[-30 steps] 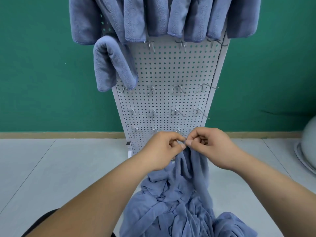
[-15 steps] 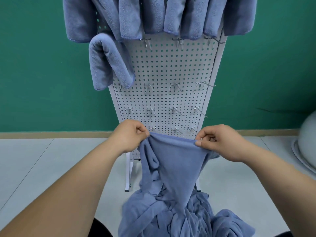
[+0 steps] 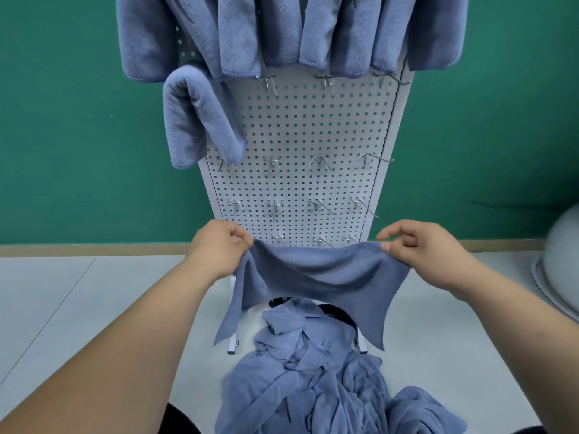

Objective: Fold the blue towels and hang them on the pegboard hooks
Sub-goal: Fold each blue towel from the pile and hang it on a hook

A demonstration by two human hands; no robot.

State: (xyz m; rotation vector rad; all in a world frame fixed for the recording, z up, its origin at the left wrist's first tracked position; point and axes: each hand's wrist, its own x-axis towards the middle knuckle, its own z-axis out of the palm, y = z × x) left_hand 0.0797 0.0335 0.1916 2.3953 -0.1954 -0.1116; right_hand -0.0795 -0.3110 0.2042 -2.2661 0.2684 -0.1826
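Observation:
A blue towel (image 3: 316, 274) hangs stretched between my hands in front of the white pegboard (image 3: 300, 136). My left hand (image 3: 219, 245) pinches its top left corner and my right hand (image 3: 416, 245) pinches the top right corner. The cloth sags in the middle and its lower corners dangle. Below it lies a crumpled pile of blue towels (image 3: 316, 380). Several folded towels (image 3: 282, 32) hang from the top row of hooks, and one folded towel (image 3: 197, 117) hangs on the left, a row lower. Bare metal hooks (image 3: 319, 162) stick out of the lower rows.
The pegboard stands on a pale tiled floor (image 3: 78, 292) against a green wall (image 3: 78, 136). A grey rounded object (image 3: 560, 267) sits at the right edge. Something dark (image 3: 335, 310) shows behind the pile at the board's foot.
My hands have moved apart from a joined pinch, spreading the towel's top edge wide. The towel has lifted clear of the pile and now hangs flat.

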